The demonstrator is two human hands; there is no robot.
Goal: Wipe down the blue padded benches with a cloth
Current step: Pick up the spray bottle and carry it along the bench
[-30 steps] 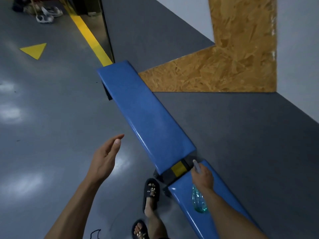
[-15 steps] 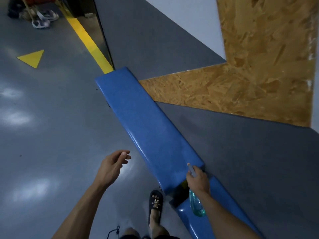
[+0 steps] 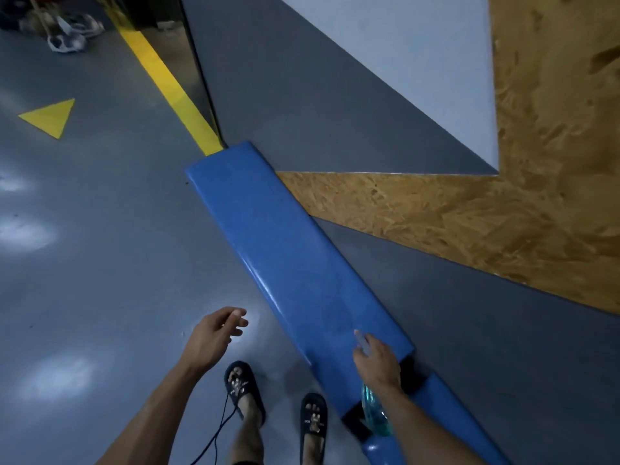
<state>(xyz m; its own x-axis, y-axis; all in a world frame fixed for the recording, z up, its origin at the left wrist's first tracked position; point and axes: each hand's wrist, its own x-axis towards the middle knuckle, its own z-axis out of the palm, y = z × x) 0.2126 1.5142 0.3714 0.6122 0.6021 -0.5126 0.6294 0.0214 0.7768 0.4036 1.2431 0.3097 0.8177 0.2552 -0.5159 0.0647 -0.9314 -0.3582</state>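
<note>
Nearest the camera, two feet in dark slippers stand on the glossy grey floor, with a thin dark cord dangling beside the left one. The right hand is closed around a clear, blue-tinted spray bottle — the bottle's body hangs below the wrist and its pale nozzle pokes out past the fingers, over the near end of the long blue bench. Under that forearm a dark gap separates this bench from a second blue bench that runs off the bottom edge. The left hand is empty, fingers loosely curled and apart, held over the floor just left of the long bench, not touching it.

The long bench runs away along the base of the wall, which is grey low down with a chipboard panel above. At the bench's far end a yellow stripe continues across the floor, and a yellow triangle is painted further left. In the far corner lie some light-coloured shoes — too blurred to tell more.
</note>
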